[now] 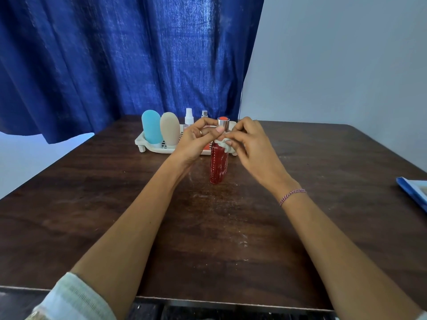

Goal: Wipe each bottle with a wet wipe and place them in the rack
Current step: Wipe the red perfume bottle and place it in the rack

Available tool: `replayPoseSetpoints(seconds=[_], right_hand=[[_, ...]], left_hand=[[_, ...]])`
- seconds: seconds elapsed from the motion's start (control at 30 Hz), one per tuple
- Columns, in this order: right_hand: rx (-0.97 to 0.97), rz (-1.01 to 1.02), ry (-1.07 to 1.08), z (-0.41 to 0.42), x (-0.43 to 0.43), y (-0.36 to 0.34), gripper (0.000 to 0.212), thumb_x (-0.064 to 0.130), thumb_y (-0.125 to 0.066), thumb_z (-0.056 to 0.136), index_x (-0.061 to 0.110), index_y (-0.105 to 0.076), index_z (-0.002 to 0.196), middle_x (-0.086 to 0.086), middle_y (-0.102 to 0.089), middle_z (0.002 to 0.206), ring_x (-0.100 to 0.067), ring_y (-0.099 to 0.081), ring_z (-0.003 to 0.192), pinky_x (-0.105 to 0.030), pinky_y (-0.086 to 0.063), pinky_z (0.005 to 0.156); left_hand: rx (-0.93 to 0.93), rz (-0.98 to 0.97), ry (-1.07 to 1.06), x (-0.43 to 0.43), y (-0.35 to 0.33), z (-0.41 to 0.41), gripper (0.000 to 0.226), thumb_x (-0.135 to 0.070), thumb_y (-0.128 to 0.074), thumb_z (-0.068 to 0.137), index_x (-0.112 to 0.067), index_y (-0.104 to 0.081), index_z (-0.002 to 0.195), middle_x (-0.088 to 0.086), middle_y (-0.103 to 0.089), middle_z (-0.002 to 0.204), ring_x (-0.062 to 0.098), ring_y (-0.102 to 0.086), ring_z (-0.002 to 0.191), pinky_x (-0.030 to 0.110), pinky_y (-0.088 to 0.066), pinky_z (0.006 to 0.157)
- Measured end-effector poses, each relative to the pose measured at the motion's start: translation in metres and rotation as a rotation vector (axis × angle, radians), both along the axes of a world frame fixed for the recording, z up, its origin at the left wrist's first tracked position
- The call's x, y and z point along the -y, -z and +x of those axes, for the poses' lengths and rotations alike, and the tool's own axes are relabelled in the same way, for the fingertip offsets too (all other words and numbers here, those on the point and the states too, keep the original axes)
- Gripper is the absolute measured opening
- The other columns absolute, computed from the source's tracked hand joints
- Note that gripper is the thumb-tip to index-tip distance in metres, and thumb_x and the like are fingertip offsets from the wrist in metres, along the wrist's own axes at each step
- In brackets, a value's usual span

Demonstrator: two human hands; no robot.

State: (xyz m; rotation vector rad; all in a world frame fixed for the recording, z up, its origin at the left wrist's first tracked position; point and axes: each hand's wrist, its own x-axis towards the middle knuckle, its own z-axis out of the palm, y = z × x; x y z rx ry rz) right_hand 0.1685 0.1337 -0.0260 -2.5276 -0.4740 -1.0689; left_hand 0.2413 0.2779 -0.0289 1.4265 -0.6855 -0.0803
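Note:
A tall red bottle [218,166] with a silver cap stands upright on the dark wooden table [208,227]. My left hand [198,140] pinches the bottle's cap and neck. My right hand [250,144] holds a bunched white wet wipe [225,142] against the bottle's shoulder. Behind them a cream rack [147,144] holds a blue bottle [151,127], a beige bottle [170,128], a small clear spray bottle [189,116] and a small silver-capped bottle [204,113]. My hands hide the rack's right part.
A blue curtain [115,54] hangs behind the table and a pale wall [346,61] is at the right. A blue-edged packet [413,192] lies at the table's right edge. The table's front edge runs near the bottom of the view.

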Motion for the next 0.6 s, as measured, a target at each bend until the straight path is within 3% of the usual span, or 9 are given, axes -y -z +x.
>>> replayPoseSetpoints(seconds=[0.23,0.3,0.43,0.6], right_hand=[[-0.096,0.051,-0.131,-0.003,0.008,-0.003,0.023,0.011,-0.065,0.085,0.014,-0.071,0.106,0.004,-0.05,0.089,-0.005,-0.049,0.081,-0.007,-0.039,0.075],[-0.09,0.059,-0.08,-0.003,0.013,-0.003,0.021,0.01,-0.066,0.083,0.012,-0.072,0.103,0.003,-0.053,0.088,-0.005,-0.05,0.08,-0.006,-0.041,0.074],[-0.038,0.054,-0.089,-0.004,0.003,0.0,0.02,0.012,-0.066,0.084,0.01,-0.071,0.104,-0.002,-0.058,0.091,-0.012,-0.056,0.082,-0.021,-0.051,0.076],[-0.007,0.018,-0.096,-0.002,0.0,0.001,0.019,0.01,-0.066,0.084,0.01,-0.071,0.103,-0.004,-0.057,0.09,-0.011,-0.054,0.081,-0.015,-0.045,0.074]], left_hand=[[0.005,0.0,0.056,-0.001,0.001,0.001,0.007,-0.014,-0.054,0.093,-0.019,-0.058,0.098,-0.006,-0.074,0.085,0.007,-0.067,0.088,0.014,-0.048,0.08],[-0.016,0.003,0.083,-0.001,0.001,0.001,0.008,-0.016,-0.052,0.094,-0.02,-0.057,0.1,-0.004,-0.074,0.089,0.01,-0.067,0.091,0.018,-0.05,0.083],[-0.024,0.005,0.124,-0.002,0.002,0.005,0.009,-0.022,-0.055,0.094,-0.021,-0.056,0.102,-0.004,-0.072,0.09,0.013,-0.066,0.091,0.032,-0.048,0.092],[-0.074,0.026,0.173,-0.003,0.003,0.007,0.015,-0.025,-0.054,0.093,-0.019,-0.056,0.106,0.0,-0.069,0.098,0.019,-0.063,0.096,0.04,-0.048,0.094]])
